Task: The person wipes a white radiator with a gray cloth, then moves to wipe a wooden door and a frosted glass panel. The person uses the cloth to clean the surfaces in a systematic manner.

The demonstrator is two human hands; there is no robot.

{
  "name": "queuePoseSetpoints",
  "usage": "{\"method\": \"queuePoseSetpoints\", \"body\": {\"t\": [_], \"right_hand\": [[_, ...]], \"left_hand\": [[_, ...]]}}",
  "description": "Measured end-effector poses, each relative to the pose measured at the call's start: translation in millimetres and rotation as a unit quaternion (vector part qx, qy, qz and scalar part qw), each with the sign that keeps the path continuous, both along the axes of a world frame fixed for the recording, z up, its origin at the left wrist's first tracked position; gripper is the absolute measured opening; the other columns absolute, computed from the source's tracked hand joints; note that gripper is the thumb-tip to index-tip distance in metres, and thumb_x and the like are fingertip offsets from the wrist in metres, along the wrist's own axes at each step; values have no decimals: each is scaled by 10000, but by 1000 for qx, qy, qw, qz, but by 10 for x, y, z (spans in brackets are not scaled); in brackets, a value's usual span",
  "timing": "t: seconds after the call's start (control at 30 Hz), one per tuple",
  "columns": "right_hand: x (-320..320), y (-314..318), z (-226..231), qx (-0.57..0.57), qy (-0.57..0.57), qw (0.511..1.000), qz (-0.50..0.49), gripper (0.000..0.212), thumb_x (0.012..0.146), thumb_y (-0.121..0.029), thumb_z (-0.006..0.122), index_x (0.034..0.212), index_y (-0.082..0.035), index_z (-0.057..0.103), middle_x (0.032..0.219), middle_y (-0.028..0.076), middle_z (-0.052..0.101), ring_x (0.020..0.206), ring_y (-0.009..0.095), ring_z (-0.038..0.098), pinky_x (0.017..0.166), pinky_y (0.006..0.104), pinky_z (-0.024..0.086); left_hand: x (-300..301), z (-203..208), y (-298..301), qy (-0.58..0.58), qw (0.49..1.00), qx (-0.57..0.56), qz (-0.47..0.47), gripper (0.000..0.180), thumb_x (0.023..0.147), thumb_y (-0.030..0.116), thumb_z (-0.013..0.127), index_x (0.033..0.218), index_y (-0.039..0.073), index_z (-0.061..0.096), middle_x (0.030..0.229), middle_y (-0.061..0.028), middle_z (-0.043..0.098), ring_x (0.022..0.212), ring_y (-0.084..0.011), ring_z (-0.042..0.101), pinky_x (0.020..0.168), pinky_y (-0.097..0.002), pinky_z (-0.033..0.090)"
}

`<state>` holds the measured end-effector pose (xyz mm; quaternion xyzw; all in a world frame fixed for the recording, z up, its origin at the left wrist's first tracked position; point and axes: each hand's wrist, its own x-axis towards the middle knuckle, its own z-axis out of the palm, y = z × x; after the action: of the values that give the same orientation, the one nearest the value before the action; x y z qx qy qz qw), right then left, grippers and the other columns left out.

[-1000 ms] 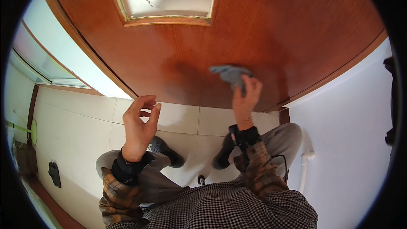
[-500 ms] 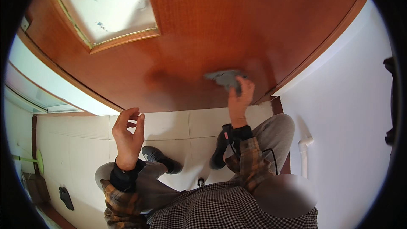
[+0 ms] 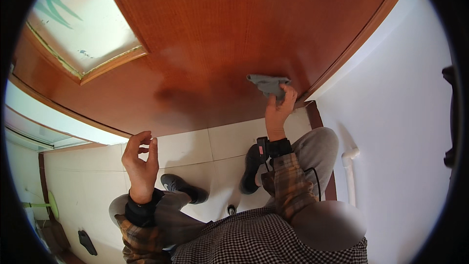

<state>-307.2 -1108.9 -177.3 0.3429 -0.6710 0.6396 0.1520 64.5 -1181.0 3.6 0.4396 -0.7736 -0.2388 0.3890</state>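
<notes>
My right hand [image 3: 280, 110] is closed on a grey cloth [image 3: 269, 84], pinched between thumb and fingers. The cloth lies bunched against the lower right part of a reddish-brown wooden door [image 3: 210, 68]. Its lower folds are partly hidden by my fingers. Close to the bottom edge of the door, my left hand [image 3: 140, 164] is raised with nothing in it. Its fingers are bent, with a gap between them and the thumb.
A frosted glass panel [image 3: 88, 24] sits in the door at upper left. On the right, a white wall [image 3: 395, 132] has a white pipe [image 3: 349, 176]. My dark shoes [image 3: 183, 188] stand on pale floor tiles [image 3: 85, 186]. A dark slipper [image 3: 87, 242] lies at lower left.
The grey cloth and my right hand have moved slightly right along the door. My left hand has shifted a little left and down. The door and glass panel appear further left as the view turned.
</notes>
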Motion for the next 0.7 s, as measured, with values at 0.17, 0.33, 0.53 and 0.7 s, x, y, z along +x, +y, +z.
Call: {"method": "queuePoseSetpoints", "body": {"t": [0.17,0.33,0.53,0.7], "right_hand": [[-41,-49,-314,46,53,997,-26,412,824,81,652,1216,-23,577,1162,184,507,1102,398,540,1016,427,448],[-227,112,-801,47,-176,981,-70,413,898,12,666,1292,15,543,1286,212,534,1206,372,538,1074,429,426],[-872,179,-503,-41,-163,968,-188,530,976,-50,638,1461,69,462,1454,243,523,1324,363,525,1140,425,399],[-570,23,-983,63,-80,975,-199,446,986,-87,658,1372,78,509,1297,246,604,1194,333,582,1078,419,430]], "left_hand": [[-46,15,3,-8,1000,-10,-11,161,966,36,708,1106,-45,698,950,-124,705,848,-197,677,713,-324,559],[-43,2,3,-7,1000,-9,-9,158,973,46,703,1103,-44,700,955,-123,708,855,-196,676,716,-326,560],[75,32,-17,-9,1000,-5,7,151,975,46,700,1099,-39,704,961,-115,708,869,-199,674,724,-330,558],[69,79,37,-16,1000,-13,-3,155,968,36,703,1104,-38,702,959,-126,708,859,-203,671,731,-329,549]]}}
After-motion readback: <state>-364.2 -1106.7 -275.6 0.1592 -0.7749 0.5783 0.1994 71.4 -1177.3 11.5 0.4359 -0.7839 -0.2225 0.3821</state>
